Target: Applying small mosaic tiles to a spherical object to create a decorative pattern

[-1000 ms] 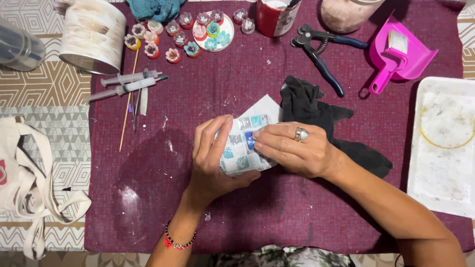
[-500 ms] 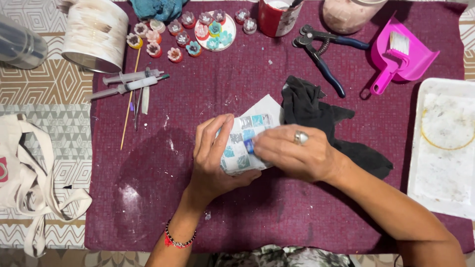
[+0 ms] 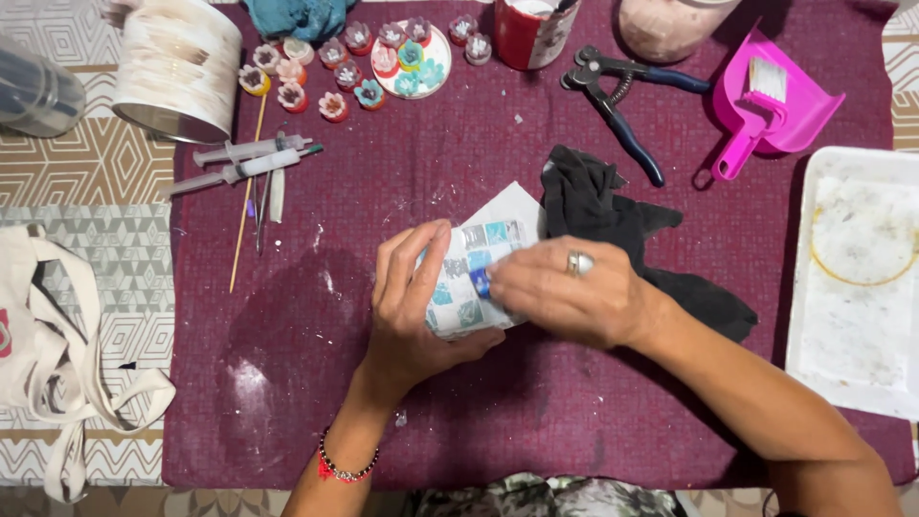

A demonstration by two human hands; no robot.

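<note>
Little has changed since the earlier frames: both hands stay at the middle of the maroon cloth (image 3: 574,421), working on the same mosaic piece (image 3: 476,278). The left hand (image 3: 414,306) still cups the piece from below and the side, fingers curled around its edge. The right hand (image 3: 565,287), ring on one finger, still pinches a small blue tile (image 3: 481,282) against the mosaic's face. A black rag (image 3: 613,215) lies just beside the hands, touching the piece's far corner. Beyond it lie nippers (image 3: 617,105), a pink dustpan (image 3: 771,105), syringes (image 3: 244,163), and a white tray (image 3: 857,278) at the right edge.
</note>
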